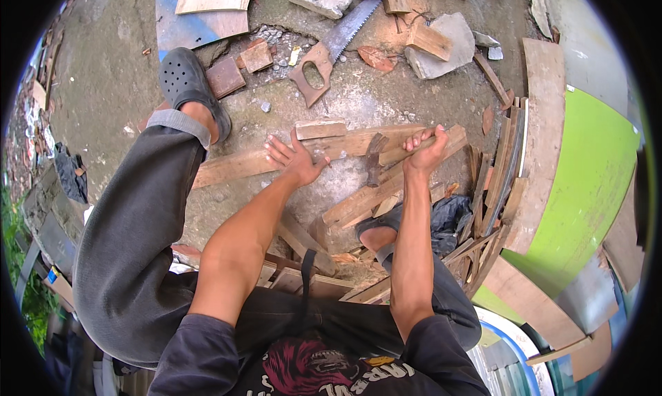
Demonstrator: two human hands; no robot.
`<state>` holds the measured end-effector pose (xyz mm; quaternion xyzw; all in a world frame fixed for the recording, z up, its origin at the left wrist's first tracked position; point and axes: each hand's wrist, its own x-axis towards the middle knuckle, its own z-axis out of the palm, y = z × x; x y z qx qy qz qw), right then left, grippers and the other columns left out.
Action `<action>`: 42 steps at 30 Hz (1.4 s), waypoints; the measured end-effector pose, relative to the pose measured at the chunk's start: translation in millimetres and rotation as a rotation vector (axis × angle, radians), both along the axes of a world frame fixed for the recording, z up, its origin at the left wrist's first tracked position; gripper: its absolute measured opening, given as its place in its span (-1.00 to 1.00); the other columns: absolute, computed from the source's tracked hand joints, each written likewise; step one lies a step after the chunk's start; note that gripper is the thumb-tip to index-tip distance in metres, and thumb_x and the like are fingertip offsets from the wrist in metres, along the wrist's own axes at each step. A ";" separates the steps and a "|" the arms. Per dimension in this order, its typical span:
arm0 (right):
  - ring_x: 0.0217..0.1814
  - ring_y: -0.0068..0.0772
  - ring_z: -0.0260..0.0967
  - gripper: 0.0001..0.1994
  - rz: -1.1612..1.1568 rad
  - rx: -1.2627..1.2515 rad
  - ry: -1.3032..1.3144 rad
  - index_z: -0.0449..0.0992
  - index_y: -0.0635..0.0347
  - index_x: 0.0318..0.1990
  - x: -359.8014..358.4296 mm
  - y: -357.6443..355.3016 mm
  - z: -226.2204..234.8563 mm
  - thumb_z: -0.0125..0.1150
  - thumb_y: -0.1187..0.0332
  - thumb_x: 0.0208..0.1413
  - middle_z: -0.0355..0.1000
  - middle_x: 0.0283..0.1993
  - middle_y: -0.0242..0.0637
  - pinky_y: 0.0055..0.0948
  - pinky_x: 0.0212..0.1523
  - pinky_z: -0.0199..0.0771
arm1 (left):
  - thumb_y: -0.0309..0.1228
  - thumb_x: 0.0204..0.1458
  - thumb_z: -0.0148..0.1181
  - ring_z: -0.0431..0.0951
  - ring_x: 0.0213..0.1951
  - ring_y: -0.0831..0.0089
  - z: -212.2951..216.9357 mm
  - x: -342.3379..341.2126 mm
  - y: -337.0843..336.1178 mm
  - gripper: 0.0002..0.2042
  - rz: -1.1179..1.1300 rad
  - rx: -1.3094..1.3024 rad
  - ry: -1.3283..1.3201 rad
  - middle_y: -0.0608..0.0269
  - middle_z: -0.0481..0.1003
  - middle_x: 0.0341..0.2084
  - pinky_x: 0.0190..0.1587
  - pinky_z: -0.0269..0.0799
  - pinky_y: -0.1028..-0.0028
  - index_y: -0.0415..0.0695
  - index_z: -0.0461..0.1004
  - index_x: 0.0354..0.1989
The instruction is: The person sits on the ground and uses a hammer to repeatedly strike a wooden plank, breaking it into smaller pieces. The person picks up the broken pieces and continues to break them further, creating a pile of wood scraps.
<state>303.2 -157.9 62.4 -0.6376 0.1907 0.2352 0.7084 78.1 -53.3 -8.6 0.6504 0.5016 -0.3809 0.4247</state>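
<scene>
Ok, hammer (374,163) approx. crosswise, head L; R fingers (416,141) clenching it, L fingers (278,146) splayed.

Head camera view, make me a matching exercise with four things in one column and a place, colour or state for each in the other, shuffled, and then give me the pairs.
Things:
1. handsaw
2. hammer
3. left hand
4. broad panel on the right

Descriptions:
A. fingers spread, over the long board
B. bright green
C. gripped by the right hand
D. blade pointing away from the person

Pairs: 1-D, 2-C, 3-A, 4-B
</scene>
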 end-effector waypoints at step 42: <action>-0.69 -0.49 0.13 -0.70 0.045 -0.044 -0.235 0.21 0.20 -0.54 10.7 46.2 1.7 0.01 0.25 0.17 0.17 -0.64 -0.32 -0.45 -0.72 0.16 | 0.33 -0.11 0.16 -0.90 0.21 -0.52 -0.5 8.3 -2.0 0.29 0.116 -0.005 0.039 -0.64 -0.85 0.18 0.20 -0.72 -0.37 -0.24 -0.69 0.36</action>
